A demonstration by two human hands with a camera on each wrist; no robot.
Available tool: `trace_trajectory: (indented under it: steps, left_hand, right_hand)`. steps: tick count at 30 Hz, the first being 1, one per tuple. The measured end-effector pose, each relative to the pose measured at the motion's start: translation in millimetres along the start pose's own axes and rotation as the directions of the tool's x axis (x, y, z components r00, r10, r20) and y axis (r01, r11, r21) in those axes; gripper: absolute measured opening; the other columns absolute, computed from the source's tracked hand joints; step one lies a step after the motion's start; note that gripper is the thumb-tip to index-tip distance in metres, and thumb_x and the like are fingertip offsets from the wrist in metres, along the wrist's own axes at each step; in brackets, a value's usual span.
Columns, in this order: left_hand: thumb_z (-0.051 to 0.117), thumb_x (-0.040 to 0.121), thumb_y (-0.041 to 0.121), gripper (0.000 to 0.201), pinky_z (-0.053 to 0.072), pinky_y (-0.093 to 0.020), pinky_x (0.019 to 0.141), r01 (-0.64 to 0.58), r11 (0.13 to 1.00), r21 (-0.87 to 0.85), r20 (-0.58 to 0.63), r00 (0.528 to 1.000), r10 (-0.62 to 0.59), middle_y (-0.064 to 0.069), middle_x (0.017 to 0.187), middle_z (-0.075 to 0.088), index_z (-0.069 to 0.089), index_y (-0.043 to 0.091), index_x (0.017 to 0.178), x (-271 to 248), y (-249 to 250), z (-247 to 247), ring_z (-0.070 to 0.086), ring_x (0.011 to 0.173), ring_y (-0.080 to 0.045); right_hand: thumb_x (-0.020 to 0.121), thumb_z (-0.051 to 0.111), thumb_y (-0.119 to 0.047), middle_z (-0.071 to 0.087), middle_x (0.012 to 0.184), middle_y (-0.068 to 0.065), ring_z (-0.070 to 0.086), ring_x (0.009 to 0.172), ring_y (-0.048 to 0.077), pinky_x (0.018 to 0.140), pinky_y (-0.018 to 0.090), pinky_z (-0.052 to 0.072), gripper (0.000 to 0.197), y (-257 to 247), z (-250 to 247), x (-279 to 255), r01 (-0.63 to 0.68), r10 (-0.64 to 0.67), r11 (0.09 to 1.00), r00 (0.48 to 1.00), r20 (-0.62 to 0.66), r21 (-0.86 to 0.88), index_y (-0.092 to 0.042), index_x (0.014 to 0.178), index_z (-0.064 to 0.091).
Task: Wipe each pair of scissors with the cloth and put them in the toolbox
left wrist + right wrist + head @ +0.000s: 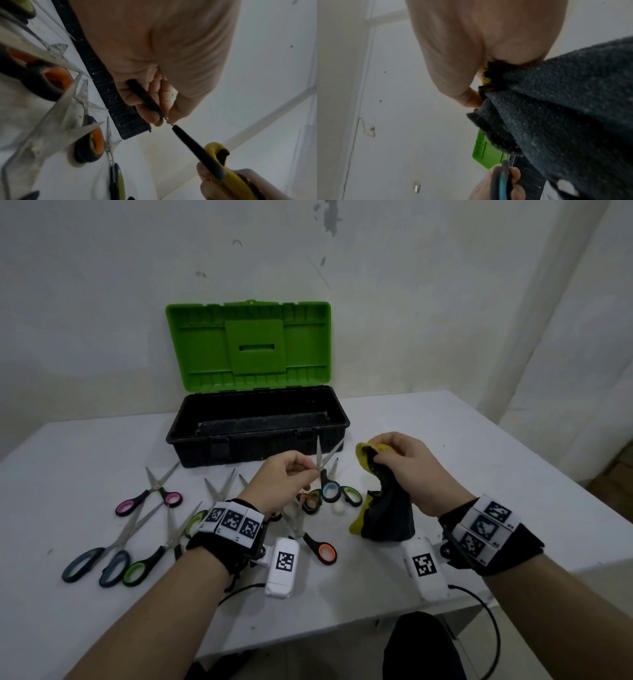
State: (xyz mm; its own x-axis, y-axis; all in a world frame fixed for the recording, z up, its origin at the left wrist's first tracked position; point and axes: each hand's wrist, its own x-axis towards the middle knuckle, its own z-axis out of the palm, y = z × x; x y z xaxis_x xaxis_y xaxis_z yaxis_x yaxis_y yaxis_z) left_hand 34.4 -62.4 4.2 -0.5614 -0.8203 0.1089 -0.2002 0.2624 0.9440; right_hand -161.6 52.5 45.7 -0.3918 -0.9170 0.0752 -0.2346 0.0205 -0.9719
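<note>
My left hand [310, 472] pinches a pair of blue-handled scissors [329, 490] near the pivot and holds them upright. Their blades are spread and point up in front of the toolbox. In the left wrist view my fingertips [159, 119] grip one black handle of the scissors [145, 97]. My right hand [380, 457] grips a bunched yellow and dark grey cloth [387, 515] just right of the blades, its lower end hanging to the table. The cloth [556, 115] fills the right wrist view. The black toolbox [191, 436] stands open, its green lid [248, 344] upright.
Several scissors lie on the white table [479, 474] left of and under my hands: a pink-handled pair [150, 498], grey-blue pairs [99, 556], a green pair [144, 563] and an orange pair [322, 549]. The wall stands close behind the toolbox.
</note>
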Motion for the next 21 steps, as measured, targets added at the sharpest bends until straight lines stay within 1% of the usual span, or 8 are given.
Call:
trace_trajectory:
  steps: [2, 5, 8, 11, 13, 14, 18, 21]
  left_hand:
    - [0.074, 0.087, 0.023, 0.016, 0.050, -0.015, 0.064, 0.009, 1.000, -0.003, -0.004, 1.000, -0.009, 0.000, 0.087, 0.071, 0.064, 0.013, 0.095, 0, 1, 1, 0.065, 0.069, -0.004]
    - [0.079, 0.082, 0.030, 0.032, 0.047, -0.012, 0.065, 0.042, 0.998, 0.037, -0.004, 0.999, -0.042, 0.003, 0.092, 0.072, 0.061, 0.020, 0.105, -1, 0, 2, 0.067, 0.075, -0.003]
    - [0.081, 0.081, 0.026, 0.027, 0.047, -0.010, 0.068, 0.027, 0.998, 0.057, -0.005, 1.000, -0.027, 0.002, 0.092, 0.073, 0.069, 0.021, 0.104, -3, 2, 5, 0.067, 0.079, 0.001]
    - [0.080, 0.082, 0.026, 0.014, 0.056, -0.028, 0.077, -0.012, 0.999, 0.047, 0.026, 1.000, 0.011, -0.004, 0.087, 0.075, 0.076, 0.018, 0.093, -3, 2, 8, 0.070, 0.081, -0.012]
    - [0.080, 0.081, 0.027, 0.014, 0.056, -0.038, 0.082, -0.012, 0.999, 0.037, 0.038, 0.999, 0.011, -0.008, 0.088, 0.075, 0.076, 0.018, 0.092, -2, 1, 8, 0.070, 0.086, -0.024]
    - [0.080, 0.081, 0.029, 0.014, 0.056, -0.041, 0.083, -0.014, 0.999, 0.038, 0.044, 0.999, 0.012, -0.008, 0.088, 0.074, 0.075, 0.020, 0.090, -2, -1, 9, 0.070, 0.086, -0.025]
    - [0.076, 0.085, 0.031, 0.012, 0.053, -0.034, 0.072, -0.025, 0.999, 0.049, 0.086, 0.996, 0.021, 0.002, 0.080, 0.075, 0.074, 0.021, 0.090, -3, -1, 11, 0.066, 0.072, -0.011]
    - [0.074, 0.088, 0.026, 0.013, 0.055, -0.036, 0.073, -0.027, 1.000, 0.008, 0.072, 0.997, 0.026, 0.002, 0.083, 0.076, 0.074, 0.014, 0.093, -3, 0, 14, 0.070, 0.077, -0.015]
  right_hand:
    - [0.090, 0.058, -0.006, 0.069, 0.092, 0.008, 0.067, 0.074, 0.021, 0.072, 0.035, 0.056, 0.016, 2, 0, -1, 0.076, -0.075, 0.996, 0.997, 0.026, -0.050, -0.018, 0.101, 0.060]
    - [0.089, 0.064, -0.011, 0.071, 0.090, 0.003, 0.067, 0.080, 0.027, 0.076, 0.040, 0.054, 0.017, 6, 2, 1, 0.217, -0.208, 0.959, 0.976, 0.066, -0.181, -0.024, 0.098, 0.058]
    - [0.086, 0.070, -0.021, 0.070, 0.089, -0.007, 0.065, 0.083, 0.015, 0.078, 0.030, 0.052, 0.015, 8, 5, 3, 0.336, -0.322, 0.881, 0.942, 0.098, -0.333, -0.029, 0.096, 0.063]
    - [0.085, 0.072, -0.023, 0.067, 0.090, -0.013, 0.060, 0.083, 0.004, 0.075, 0.020, 0.046, 0.011, 7, 10, 3, 0.416, -0.402, 0.780, 0.906, 0.134, -0.468, -0.029, 0.093, 0.068]
    - [0.084, 0.073, -0.024, 0.063, 0.095, -0.010, 0.057, 0.087, 0.004, 0.079, 0.015, 0.043, 0.010, 6, 14, 4, 0.463, -0.451, 0.717, 0.878, 0.159, -0.522, -0.026, 0.094, 0.071]
    - [0.084, 0.073, -0.024, 0.061, 0.096, -0.009, 0.056, 0.087, 0.004, 0.080, 0.012, 0.040, 0.010, 6, 16, 5, 0.483, -0.473, 0.694, 0.865, 0.167, -0.533, -0.025, 0.094, 0.073]
    - [0.082, 0.075, -0.021, 0.060, 0.095, -0.003, 0.055, 0.082, 0.006, 0.076, 0.003, 0.035, 0.012, 11, 21, 9, 0.536, -0.541, 0.612, 0.820, 0.187, -0.582, -0.018, 0.094, 0.077]
    - [0.079, 0.078, -0.027, 0.061, 0.096, 0.004, 0.055, 0.079, 0.011, 0.075, 0.012, 0.038, 0.020, 16, 24, 9, 0.534, -0.559, 0.569, 0.809, 0.183, -0.625, -0.016, 0.096, 0.078]
